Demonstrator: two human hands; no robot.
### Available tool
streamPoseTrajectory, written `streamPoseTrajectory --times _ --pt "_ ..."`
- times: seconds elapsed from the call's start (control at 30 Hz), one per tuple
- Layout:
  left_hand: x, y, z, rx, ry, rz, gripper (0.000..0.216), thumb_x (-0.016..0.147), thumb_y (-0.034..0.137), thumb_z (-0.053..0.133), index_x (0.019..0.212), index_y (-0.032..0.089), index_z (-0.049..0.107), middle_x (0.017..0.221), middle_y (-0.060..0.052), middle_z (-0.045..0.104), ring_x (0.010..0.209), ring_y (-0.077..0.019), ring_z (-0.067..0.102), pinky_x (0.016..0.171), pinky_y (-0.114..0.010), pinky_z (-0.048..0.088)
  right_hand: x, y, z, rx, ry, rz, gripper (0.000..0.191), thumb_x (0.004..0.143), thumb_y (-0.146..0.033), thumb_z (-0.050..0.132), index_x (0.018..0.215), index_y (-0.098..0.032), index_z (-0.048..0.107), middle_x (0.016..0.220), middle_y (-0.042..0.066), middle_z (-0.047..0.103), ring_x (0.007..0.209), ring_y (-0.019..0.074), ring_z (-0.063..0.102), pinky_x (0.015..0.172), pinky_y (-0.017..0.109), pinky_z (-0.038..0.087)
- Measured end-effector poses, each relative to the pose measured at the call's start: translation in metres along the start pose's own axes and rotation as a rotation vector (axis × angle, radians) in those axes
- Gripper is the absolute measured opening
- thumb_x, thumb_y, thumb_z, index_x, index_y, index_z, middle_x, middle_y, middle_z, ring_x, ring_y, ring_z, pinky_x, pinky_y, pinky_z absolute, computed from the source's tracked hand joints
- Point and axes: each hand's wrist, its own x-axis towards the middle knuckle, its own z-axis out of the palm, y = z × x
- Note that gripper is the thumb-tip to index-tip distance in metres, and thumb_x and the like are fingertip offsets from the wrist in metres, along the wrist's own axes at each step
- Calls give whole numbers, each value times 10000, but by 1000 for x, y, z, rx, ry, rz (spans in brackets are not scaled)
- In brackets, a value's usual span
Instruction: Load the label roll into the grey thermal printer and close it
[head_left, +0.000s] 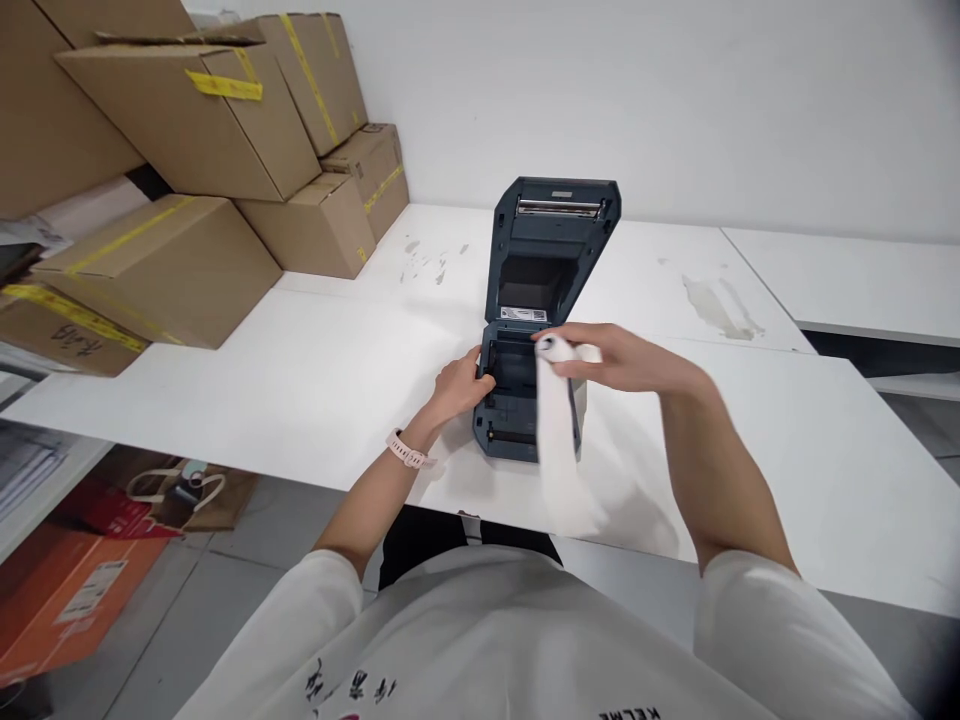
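Note:
On the white table stands a dark label printer [514, 400], its lid [553, 245] tilted up and back. My left hand [459, 386] grips the left rim of the printer's body, thumb over the inner edge. Above the right side of the open bay, my right hand [619, 358] is closed on a small roll of white label paper [553, 348]. A long loose strip of the paper hangs from the roll down past the printer's front onto the table. The strip hides part of the bay, and its lower end is blurred.
Cardboard boxes [202, 120] with yellow tape are stacked at the left of the white table [337, 400]. Behind it rises a white wall. Below on the left are an orange box [82, 590] and bags. A gap beside a shelf [885, 360] shows at the right.

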Motion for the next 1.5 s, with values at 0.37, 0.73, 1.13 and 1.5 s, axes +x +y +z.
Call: streamPoseTrajectory --times 0.37,0.73,1.13,1.5 --pt "3 -7 5 -36 18 20 662 799 244 516 1458 198 563 731 -5 644 695 -216 584 640 -319 386 29 -6 65 -590 -84 -105 396 971 -217 545 1336 -152 684 1278 154 730 1158 351 666 992 489 495" --pt "-4 -10 13 -177 64 25 584 889 475 554 1424 245 579 981 -50 714 830 -239 641 757 -360 473 -63 -24 114 -489 186 -206 416 1071 -387 507 1407 -196 660 1523 80 621 1395 347 570 1091 563 537" --pt "3 -26 25 -455 29 110 690 893 533 630 1517 274 487 1486 -93 631 1339 -331 595 1056 -464 512 -66 -19 107 -387 135 -200 407 1050 -425 559 1419 -277 644 1526 62 620 1383 322 591 1203 667 384" --pt "2 -22 21 -475 -18 19 752 875 519 663 1553 265 458 1529 -86 610 1308 -324 636 1057 -422 521 68 51 -20 156 732 -69 718 968 -834 213 1583 -488 348 1601 -18 526 1470 256 499 1141 539 490"
